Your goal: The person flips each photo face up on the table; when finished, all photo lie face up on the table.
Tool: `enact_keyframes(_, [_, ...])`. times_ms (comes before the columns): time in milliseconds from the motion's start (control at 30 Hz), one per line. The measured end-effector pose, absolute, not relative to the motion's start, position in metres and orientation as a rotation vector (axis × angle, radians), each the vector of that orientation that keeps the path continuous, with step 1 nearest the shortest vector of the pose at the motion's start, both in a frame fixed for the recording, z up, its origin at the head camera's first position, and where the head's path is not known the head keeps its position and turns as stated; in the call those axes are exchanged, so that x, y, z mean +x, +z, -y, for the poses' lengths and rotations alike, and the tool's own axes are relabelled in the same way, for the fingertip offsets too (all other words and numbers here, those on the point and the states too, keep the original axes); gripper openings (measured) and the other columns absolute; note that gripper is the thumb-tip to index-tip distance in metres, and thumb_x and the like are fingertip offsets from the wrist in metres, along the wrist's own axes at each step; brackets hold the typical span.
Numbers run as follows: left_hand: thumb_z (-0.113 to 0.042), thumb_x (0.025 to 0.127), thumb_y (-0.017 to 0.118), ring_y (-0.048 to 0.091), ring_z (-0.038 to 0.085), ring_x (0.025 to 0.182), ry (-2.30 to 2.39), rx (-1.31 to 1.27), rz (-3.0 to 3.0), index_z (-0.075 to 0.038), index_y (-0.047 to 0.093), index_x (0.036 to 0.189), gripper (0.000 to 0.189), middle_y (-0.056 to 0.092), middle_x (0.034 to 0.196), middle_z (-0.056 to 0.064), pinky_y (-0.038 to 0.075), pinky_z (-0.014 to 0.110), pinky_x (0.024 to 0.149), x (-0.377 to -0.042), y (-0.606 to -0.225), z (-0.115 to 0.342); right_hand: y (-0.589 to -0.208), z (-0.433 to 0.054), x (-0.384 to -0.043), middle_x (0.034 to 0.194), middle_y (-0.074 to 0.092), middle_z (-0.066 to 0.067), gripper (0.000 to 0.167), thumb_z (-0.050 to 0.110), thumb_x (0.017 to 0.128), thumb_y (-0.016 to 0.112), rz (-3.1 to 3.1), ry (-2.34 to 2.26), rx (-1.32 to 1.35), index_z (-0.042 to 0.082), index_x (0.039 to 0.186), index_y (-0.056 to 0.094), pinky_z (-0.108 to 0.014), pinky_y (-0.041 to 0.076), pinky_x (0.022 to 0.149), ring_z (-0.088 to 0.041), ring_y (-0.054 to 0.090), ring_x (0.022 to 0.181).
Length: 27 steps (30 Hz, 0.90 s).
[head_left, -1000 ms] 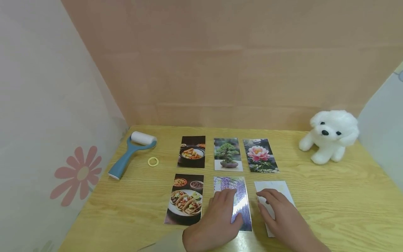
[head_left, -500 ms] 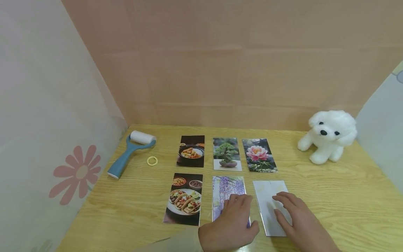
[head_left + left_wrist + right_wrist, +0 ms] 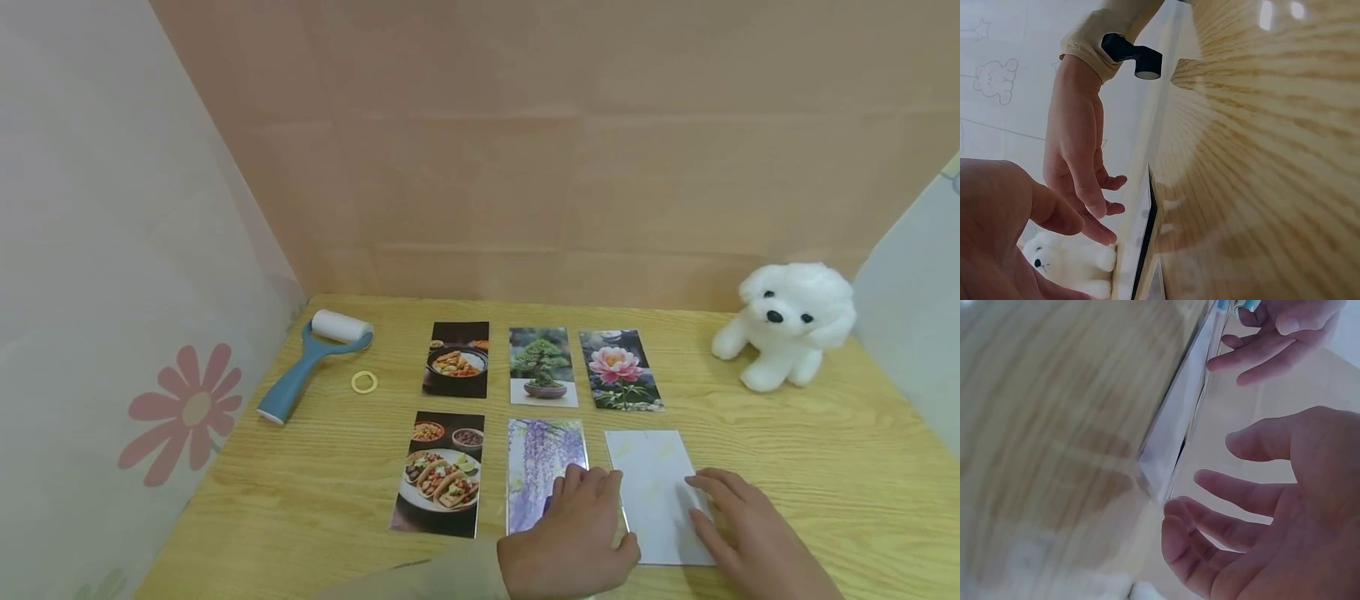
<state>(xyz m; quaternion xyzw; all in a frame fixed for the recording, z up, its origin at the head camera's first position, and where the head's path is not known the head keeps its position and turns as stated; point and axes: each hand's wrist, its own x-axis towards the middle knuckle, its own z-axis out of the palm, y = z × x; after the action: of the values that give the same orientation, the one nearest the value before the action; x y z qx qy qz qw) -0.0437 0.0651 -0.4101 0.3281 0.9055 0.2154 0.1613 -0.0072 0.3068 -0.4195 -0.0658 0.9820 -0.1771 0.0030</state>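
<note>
A white blank-faced card (image 3: 654, 492) lies at the front right of two rows of picture cards. My left hand (image 3: 573, 533) covers the lower right of the purple wisteria card (image 3: 538, 454), its fingertips at the white card's left edge. On the other side, my right hand (image 3: 757, 537) has its fingertips at the right edge of the white card. Both hands have loosely bent fingers with nothing pinched between them. The right wrist view shows the right hand's fingers (image 3: 1241, 490) spread beside a pale card (image 3: 1175, 419).
Left of the wisteria card lies a taco card (image 3: 438, 483). Behind are a rice bowl card (image 3: 456, 360), a bonsai card (image 3: 542, 367) and a peony card (image 3: 621, 369). A blue-handled lint roller (image 3: 303, 375), yellow ring (image 3: 364, 382) and white plush dog (image 3: 783, 325) stand farther out.
Both hands have shifted right. The left one has slid across the wisteria card towards the white card; the right one has drawn back from over the white card to its right edge.
</note>
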Motion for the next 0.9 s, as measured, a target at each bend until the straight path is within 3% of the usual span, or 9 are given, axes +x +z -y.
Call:
enact_keyframes(267, [-0.045, 0.096, 0.058, 0.036, 0.013, 0.098, 0.573, 0.934, -2.623, -0.014, 0.052, 0.130, 0.047, 0.046, 0.106, -0.006, 0.037, 0.030, 0.087, -0.040, -0.414, -0.070, -0.425, -0.310, -0.009, 0.125, 0.060, -0.021, 0.037, 0.021, 0.091, 0.076, -3.036, -0.566, -0.188, 0.001, 0.121, 0.067, -0.062, 0.047, 0.090, -0.042, 0.058, 0.111])
enact_keyframes(633, [-0.050, 0.096, 0.058, 0.038, 0.011, 0.100, 0.533, 0.910, -2.610, -0.020, 0.049, 0.137, 0.051, 0.046, 0.114, -0.008, 0.040, 0.030, 0.086, -0.039, -0.414, -0.074, -0.432, -0.306, -0.008, 0.122, 0.062, -0.018, 0.034, 0.020, 0.087, 0.080, -3.083, -0.508, -0.245, 0.001, 0.114, 0.071, -0.060, 0.048, 0.089, -0.040, 0.059, 0.109])
enact_keyframes(900, [-0.054, 0.095, 0.059, 0.040, 0.009, 0.111, 0.560, 0.830, -2.516, -0.026, 0.044, 0.146, 0.060, 0.045, 0.130, -0.011, 0.042, 0.035, 0.099, -0.040, -0.416, -0.077, -0.433, -0.304, -0.007, 0.121, 0.061, -0.016, 0.032, 0.021, 0.086, 0.081, -3.101, -0.484, -0.253, 0.002, 0.111, 0.072, -0.059, 0.048, 0.089, -0.038, 0.058, 0.107])
